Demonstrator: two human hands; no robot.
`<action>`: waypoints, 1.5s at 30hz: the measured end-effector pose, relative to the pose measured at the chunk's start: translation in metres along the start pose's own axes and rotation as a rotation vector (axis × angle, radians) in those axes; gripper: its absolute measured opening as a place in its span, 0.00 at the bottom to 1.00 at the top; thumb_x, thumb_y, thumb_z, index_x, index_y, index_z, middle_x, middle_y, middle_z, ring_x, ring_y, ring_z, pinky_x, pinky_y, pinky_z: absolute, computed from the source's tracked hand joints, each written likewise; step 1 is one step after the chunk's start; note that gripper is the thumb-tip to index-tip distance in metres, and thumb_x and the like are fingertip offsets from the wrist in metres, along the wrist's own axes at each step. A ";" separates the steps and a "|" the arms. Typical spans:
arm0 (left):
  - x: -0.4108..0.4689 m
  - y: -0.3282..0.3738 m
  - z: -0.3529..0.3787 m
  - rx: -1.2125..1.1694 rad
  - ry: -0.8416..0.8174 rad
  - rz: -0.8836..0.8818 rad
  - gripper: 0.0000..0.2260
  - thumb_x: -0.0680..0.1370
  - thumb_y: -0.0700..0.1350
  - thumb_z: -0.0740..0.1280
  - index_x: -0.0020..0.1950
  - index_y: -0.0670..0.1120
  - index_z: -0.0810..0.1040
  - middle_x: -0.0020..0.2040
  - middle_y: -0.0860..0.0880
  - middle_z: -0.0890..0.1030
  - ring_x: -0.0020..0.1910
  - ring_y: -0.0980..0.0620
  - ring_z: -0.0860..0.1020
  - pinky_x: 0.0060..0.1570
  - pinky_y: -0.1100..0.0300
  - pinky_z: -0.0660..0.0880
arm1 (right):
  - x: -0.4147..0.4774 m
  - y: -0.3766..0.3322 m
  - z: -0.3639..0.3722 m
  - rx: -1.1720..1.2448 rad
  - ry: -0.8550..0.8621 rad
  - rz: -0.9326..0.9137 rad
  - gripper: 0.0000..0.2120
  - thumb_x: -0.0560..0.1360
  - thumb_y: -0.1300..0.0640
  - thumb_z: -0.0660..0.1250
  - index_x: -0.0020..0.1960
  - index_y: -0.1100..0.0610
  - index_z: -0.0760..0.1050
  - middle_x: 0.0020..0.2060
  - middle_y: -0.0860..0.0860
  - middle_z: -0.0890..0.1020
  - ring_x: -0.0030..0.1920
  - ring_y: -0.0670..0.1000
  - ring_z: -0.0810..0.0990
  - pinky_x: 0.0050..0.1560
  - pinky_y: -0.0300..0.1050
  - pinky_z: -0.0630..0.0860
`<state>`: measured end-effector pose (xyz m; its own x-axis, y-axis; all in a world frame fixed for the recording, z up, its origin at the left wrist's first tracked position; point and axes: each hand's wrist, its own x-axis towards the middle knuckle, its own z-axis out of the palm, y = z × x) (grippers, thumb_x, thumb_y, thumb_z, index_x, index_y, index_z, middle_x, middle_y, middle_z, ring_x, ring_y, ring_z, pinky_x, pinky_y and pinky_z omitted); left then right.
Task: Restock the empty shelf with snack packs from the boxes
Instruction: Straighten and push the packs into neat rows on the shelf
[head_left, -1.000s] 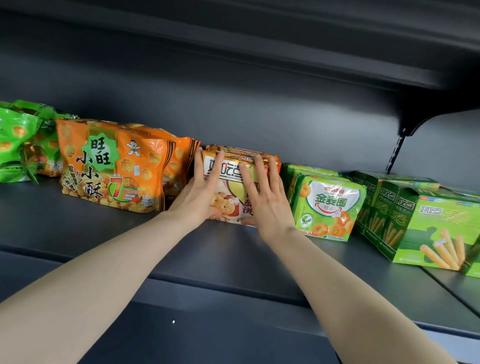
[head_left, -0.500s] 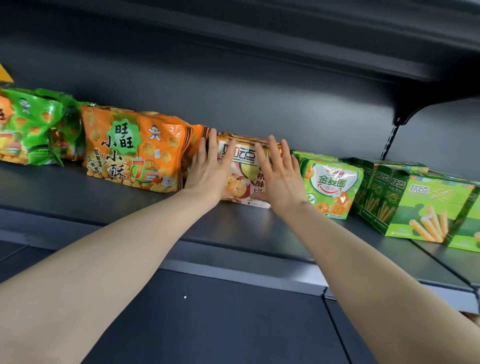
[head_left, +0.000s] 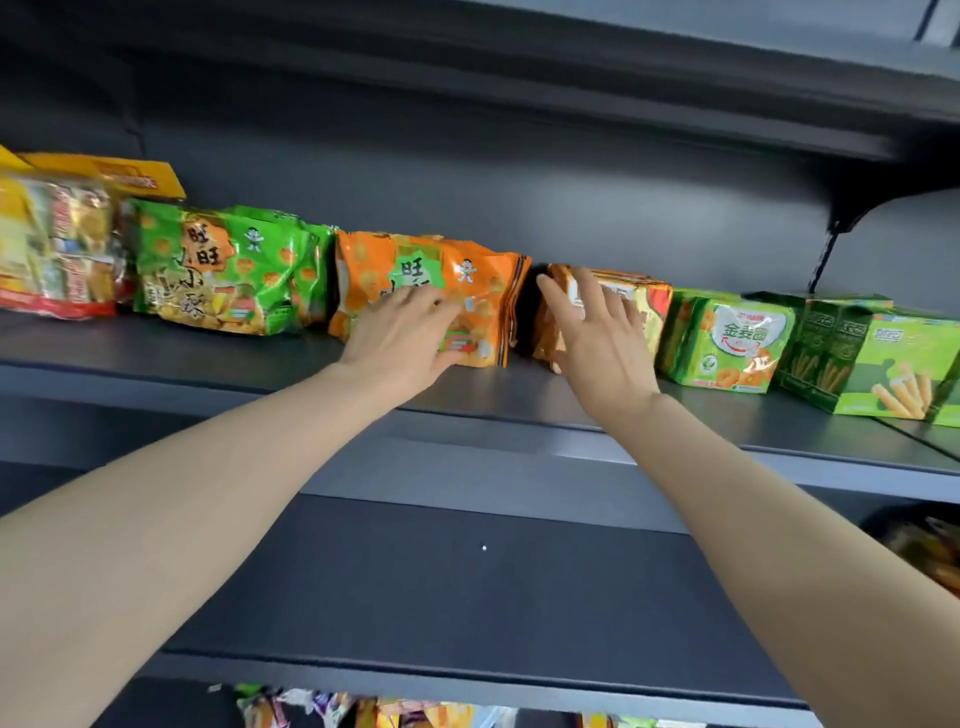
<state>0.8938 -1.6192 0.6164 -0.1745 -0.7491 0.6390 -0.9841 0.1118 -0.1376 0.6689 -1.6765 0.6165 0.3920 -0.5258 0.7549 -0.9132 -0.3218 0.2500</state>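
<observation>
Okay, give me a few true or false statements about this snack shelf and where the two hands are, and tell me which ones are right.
1. The left hand lies open on the front of the orange bag. True.
2. The right hand holds a pack lifted off the shelf. False: its fingers are spread at the front of the orange biscuit pack, which stands on the shelf.
3. The green bag stands to the left of the orange bag. True.
4. Nothing stands to the right of the orange biscuit pack. False: a light green pack and green boxes stand there.
5. A dark gap shows between the orange bag and the orange biscuit pack. True.
</observation>
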 end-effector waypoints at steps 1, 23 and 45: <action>-0.003 -0.012 -0.002 0.003 0.005 -0.009 0.26 0.78 0.57 0.68 0.72 0.48 0.70 0.70 0.46 0.71 0.69 0.43 0.69 0.57 0.47 0.76 | 0.004 -0.008 0.001 -0.001 0.024 -0.024 0.41 0.67 0.63 0.76 0.76 0.52 0.63 0.71 0.61 0.68 0.63 0.67 0.72 0.63 0.64 0.70; 0.094 -0.111 0.109 0.360 -0.076 -0.039 0.63 0.63 0.69 0.75 0.78 0.54 0.31 0.78 0.40 0.32 0.77 0.38 0.33 0.70 0.28 0.44 | 0.112 -0.051 0.132 -0.092 -0.180 -0.273 0.55 0.70 0.56 0.76 0.80 0.44 0.37 0.79 0.56 0.34 0.77 0.67 0.33 0.70 0.77 0.53; 0.084 -0.142 0.115 -0.081 -0.043 -0.224 0.69 0.58 0.66 0.79 0.78 0.53 0.30 0.77 0.43 0.27 0.76 0.40 0.29 0.75 0.36 0.43 | 0.127 -0.058 0.131 0.164 -0.042 0.030 0.57 0.62 0.31 0.75 0.80 0.46 0.49 0.80 0.59 0.47 0.78 0.68 0.43 0.71 0.72 0.54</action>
<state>1.0226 -1.7732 0.6033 0.0487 -0.7882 0.6134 -0.9978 -0.0101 0.0662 0.7859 -1.8281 0.6184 0.3718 -0.5683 0.7340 -0.8955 -0.4279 0.1223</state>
